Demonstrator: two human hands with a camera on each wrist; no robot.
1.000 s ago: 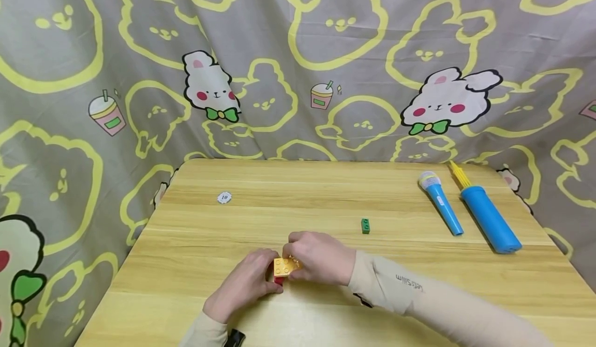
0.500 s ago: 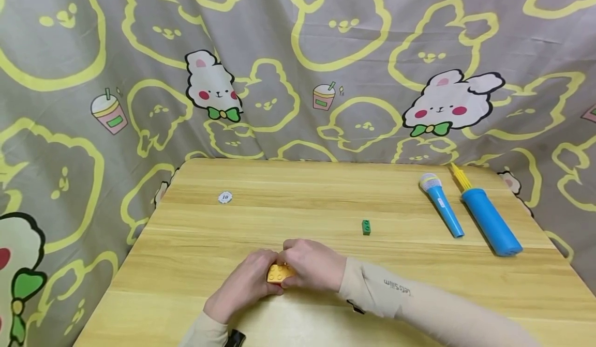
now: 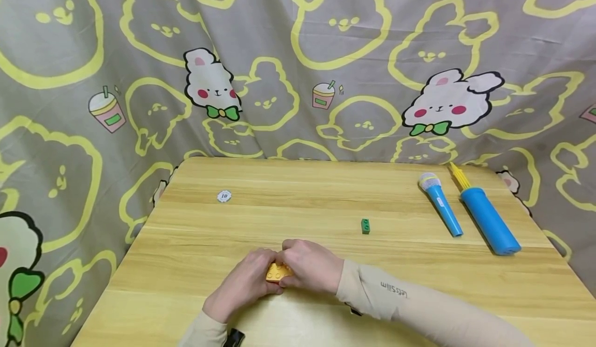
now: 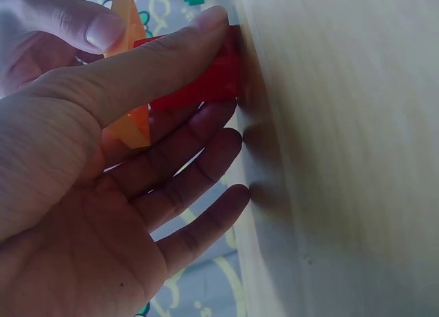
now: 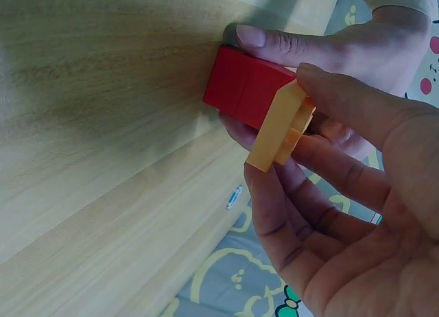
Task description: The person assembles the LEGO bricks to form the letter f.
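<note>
In the head view, both hands meet over a yellow-orange studded toy brick (image 3: 278,273) near the front middle of the table. My left hand (image 3: 248,281) grips a red brick stack (image 4: 199,73) between thumb and fingers, low at the tabletop; a seam crosses the red in the right wrist view. Thumb and fingers of my right hand (image 3: 311,265) pinch the yellow-orange brick, a flat one, which lies over the top of the red stack (image 5: 247,87) and sticks out past one side. Whether the two are fully joined I cannot tell.
Behind the hands lies a small green brick (image 3: 365,226) on the wooden table (image 3: 186,243). A round chip marked 10 (image 3: 224,196) is at the back left. At the right lie a blue toy microphone (image 3: 442,205) and a blue-and-yellow hand pump (image 3: 489,223). A patterned curtain (image 3: 279,78) hangs behind.
Over the last second my right hand has moved slightly left and toward me, bringing the yellow-orange brick lower over the red stack. The left hand has kept its grip almost in place.
</note>
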